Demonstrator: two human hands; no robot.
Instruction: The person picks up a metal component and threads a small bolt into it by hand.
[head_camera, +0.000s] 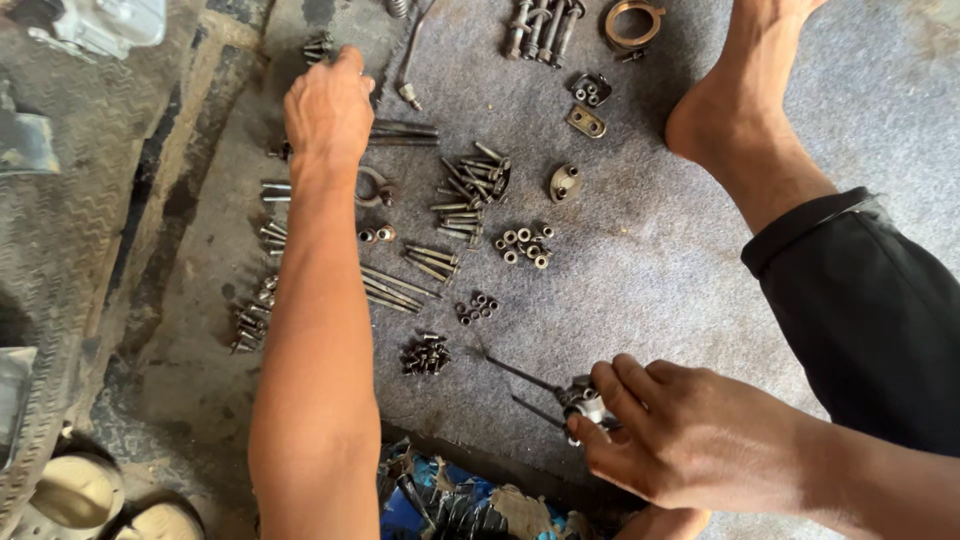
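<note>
- The left hand (328, 108) is stretched far forward over the mat (660, 270), back of the hand up, fingers curled down at a small cluster of bolts (318, 48) near the mat's far left edge. Whether the fingers hold anything cannot be told; they are hidden under the hand.
- The right hand (690, 435) sits low at the near edge of the mat, fingers pinched narrow around a small metal part (582, 402). The thumb and forefinger close on it from either side.
- Two thin dark pins (520, 375) lie just left of the part, pointing away from it; whether they join it cannot be told.
- A bare foot (735, 95) rests on the mat at upper right, with a dark trouser leg (870, 310) below it.
- Fasteners are laid out in sorted groups on the mat: a pile of screws (470, 190) at centre, a group of washers (525, 245) to its right, small nuts (477, 307) below, and a dark heap of short screws (426, 355) nearer the person.
- Long rods (395, 285) lie beside the left forearm.
- A row of heavy bolts (540, 25) and a brass ring (633, 22) lie at the far edge.
- A tyre (60, 250) runs along the left side, well apart from both hands.
</note>
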